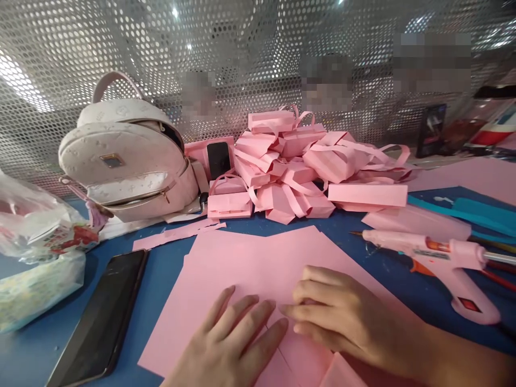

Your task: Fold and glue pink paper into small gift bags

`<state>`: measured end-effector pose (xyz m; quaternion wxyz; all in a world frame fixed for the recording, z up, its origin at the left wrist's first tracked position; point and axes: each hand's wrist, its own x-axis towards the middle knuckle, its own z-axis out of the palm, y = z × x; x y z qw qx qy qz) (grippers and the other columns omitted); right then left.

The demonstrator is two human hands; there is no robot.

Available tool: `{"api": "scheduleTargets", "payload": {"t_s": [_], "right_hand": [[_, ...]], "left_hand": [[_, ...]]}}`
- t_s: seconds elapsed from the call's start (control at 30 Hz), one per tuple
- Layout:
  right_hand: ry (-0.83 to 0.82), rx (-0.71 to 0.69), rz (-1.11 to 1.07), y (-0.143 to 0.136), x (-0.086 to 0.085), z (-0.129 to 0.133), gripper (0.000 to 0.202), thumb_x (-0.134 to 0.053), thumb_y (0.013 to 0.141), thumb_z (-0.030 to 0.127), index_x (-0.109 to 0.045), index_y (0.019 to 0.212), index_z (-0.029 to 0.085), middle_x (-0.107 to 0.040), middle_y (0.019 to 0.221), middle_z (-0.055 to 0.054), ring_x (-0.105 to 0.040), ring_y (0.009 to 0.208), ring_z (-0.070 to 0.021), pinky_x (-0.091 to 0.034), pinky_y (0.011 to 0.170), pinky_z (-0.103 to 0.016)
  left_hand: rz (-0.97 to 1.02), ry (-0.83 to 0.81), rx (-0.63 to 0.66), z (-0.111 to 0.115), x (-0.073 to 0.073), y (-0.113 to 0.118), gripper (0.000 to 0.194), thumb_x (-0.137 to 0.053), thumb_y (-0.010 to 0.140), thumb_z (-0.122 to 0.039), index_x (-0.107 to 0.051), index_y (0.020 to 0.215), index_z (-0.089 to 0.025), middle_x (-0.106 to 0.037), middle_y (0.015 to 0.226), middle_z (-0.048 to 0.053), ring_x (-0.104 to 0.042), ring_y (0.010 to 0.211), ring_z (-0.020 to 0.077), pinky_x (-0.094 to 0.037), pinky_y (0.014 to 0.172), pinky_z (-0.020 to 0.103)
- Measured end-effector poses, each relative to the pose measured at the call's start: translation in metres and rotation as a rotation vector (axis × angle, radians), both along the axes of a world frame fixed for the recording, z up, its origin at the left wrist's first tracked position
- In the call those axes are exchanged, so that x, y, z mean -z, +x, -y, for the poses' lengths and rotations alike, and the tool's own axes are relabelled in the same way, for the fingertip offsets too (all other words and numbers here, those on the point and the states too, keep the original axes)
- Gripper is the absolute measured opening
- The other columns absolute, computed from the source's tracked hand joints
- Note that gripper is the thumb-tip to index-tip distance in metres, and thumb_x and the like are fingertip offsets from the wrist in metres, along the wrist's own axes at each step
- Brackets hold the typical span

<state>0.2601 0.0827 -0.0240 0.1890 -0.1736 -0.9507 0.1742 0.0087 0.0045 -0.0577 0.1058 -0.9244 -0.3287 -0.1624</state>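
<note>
Pink paper sheets (242, 258) lie stacked and slightly fanned in front of me. My left hand (234, 338) rests palm down on them, fingers spread and holding nothing. Close beside its fingertips, my right hand (338, 312) has its fingers curled and pressed together at the pink paper; the exact grip is partly hidden. Thin dark lines, either edges or creases, run through the paper below the hands. A folded pink paper flap (342, 372) sticks up under the right wrist at the bottom edge.
Behind the sheets is a heap of pink paper bags with handles (290, 166). A pink glue gun (447, 255) lies at right, beside blue paper strips (479, 212). Left are a phone (100, 317), plastic bags (40, 290) and a white backpack (129, 156). A perforated metal panel (242, 48) stands behind.
</note>
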Motion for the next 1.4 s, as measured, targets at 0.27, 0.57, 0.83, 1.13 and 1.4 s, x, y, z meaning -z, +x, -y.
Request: {"api": "scheduleTargets", "payload": {"t_s": [0.27,0.57,0.83,1.13,1.4], "right_hand": [[0.215,-0.065,0.16,-0.015,-0.011,0.002,0.03,-0.045,0.106,0.022,-0.07,0.09,0.017,-0.066,0.076,-0.002,-0.049,0.07,-0.0193,-0.036,0.066,-0.034],[0.179,-0.044,0.338,0.002,-0.038,0.006,0.03,-0.063,0.096,0.024,-0.068,0.068,0.019,-0.064,0.066,-0.002,-0.054,0.07,-0.0195,-0.033,0.062,-0.032],[-0.083,0.208,0.134,-0.004,-0.01,0.008,0.021,-0.07,0.091,0.034,-0.063,0.078,0.019,-0.063,0.075,0.001,-0.056,0.068,-0.0157,-0.036,0.062,-0.026],[-0.227,0.115,0.095,-0.005,-0.018,0.024,0.01,-0.072,0.085,0.018,-0.066,0.078,0.019,-0.063,0.078,0.001,-0.059,0.076,-0.0154,-0.041,0.068,-0.024],[-0.522,0.193,-0.053,-0.007,-0.02,0.03,0.013,-0.064,0.087,0.017,-0.062,0.1,0.018,-0.063,0.077,0.002,-0.057,0.066,-0.0128,-0.043,0.06,-0.022]], "left_hand": [[0.046,-0.089,-0.058,0.008,0.003,0.0,0.065,-0.048,0.096,-0.059,-0.044,0.15,-0.024,-0.042,0.154,0.019,-0.039,0.141,0.0397,-0.038,0.112,0.059],[0.09,-0.257,-0.057,0.014,-0.018,0.001,0.065,-0.061,0.091,-0.042,-0.04,0.149,-0.022,-0.036,0.156,0.019,-0.038,0.142,0.0383,-0.043,0.108,0.057],[0.078,-0.466,-0.547,0.021,-0.041,0.005,0.03,-0.072,0.082,-0.047,-0.059,0.085,-0.02,-0.063,0.089,0.004,-0.062,0.081,0.026,-0.045,0.078,0.041],[0.413,-0.791,-0.493,0.018,-0.048,0.005,0.016,-0.065,0.079,-0.02,-0.049,0.075,-0.021,-0.063,0.073,-0.004,-0.057,0.07,0.0149,-0.037,0.068,0.027],[0.908,-0.837,-0.484,0.006,-0.037,0.001,0.038,-0.062,0.08,-0.017,-0.051,0.116,-0.024,-0.058,0.08,-0.006,-0.055,0.068,0.0125,-0.041,0.065,0.025]]}}
